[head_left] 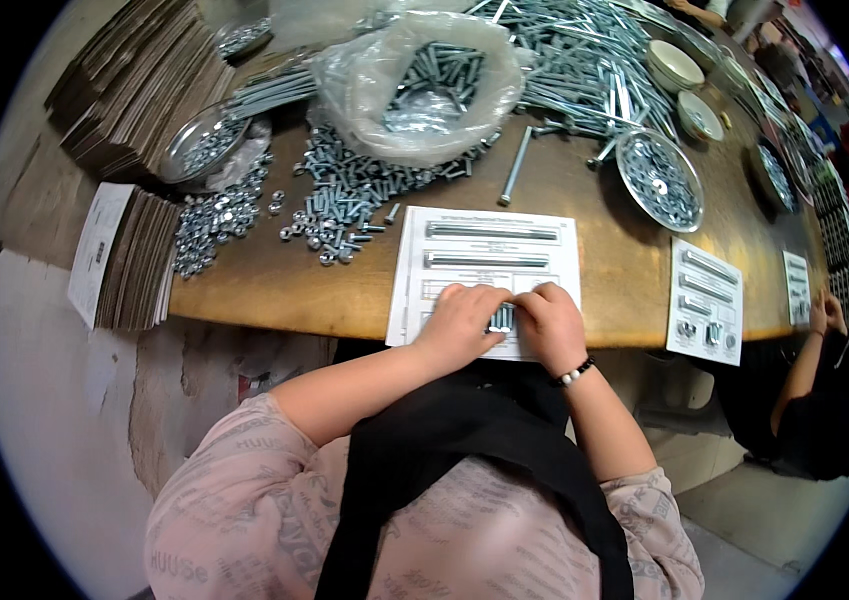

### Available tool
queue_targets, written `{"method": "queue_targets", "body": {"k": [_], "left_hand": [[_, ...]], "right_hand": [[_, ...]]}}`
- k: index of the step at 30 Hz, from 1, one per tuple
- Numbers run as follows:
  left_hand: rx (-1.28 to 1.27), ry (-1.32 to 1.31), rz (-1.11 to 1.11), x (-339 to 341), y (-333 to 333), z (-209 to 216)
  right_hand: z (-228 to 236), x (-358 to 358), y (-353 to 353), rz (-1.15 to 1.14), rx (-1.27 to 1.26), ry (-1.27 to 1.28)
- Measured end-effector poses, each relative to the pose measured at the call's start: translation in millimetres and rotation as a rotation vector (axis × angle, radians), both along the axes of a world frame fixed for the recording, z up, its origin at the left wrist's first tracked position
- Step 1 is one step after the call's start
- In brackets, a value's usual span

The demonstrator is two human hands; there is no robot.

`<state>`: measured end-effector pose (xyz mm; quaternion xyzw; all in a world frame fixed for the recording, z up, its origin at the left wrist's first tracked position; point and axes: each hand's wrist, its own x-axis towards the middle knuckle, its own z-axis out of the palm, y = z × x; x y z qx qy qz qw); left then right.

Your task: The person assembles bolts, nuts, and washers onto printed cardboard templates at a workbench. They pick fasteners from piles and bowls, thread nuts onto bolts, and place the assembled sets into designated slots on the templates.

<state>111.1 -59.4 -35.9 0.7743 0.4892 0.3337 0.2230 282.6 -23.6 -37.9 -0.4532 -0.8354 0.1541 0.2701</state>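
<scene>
Holds left hand (458, 322) and right hand (552, 325) close together over the card (489, 246), at the near edge of the tabletop (616, 290). Curls fingers about short bolts (501, 320) on the card's lower part; cannot tell of either grip whether clamped on them or only touching. Has loose bolts (344, 188) and nuts (216, 228) to the left, a bag (346, 90) beyond, a bowl (693, 213) to the right.
</scene>
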Motion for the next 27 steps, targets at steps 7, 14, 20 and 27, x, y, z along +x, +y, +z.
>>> {"method": "queue_targets", "body": {"k": [7, 14, 20, 27], "left_hand": [[-0.004, -0.029, 0.049, -25, -4, 19], [0.137, 0.125, 0.577, -148, 2, 10], [0.112, 0.391, 0.6, -212, 9, -1], [-0.117, 0.412, 0.467, -210, 8, 21]], "right_hand": [[5, 9, 5, -0.02, -0.089, 0.151], [-4, 46, 15, -0.179, -0.043, 0.2], [-6, 58, 23, -0.239, -0.088, 0.208], [-12, 64, 26, -0.249, -0.08, 0.204]]}}
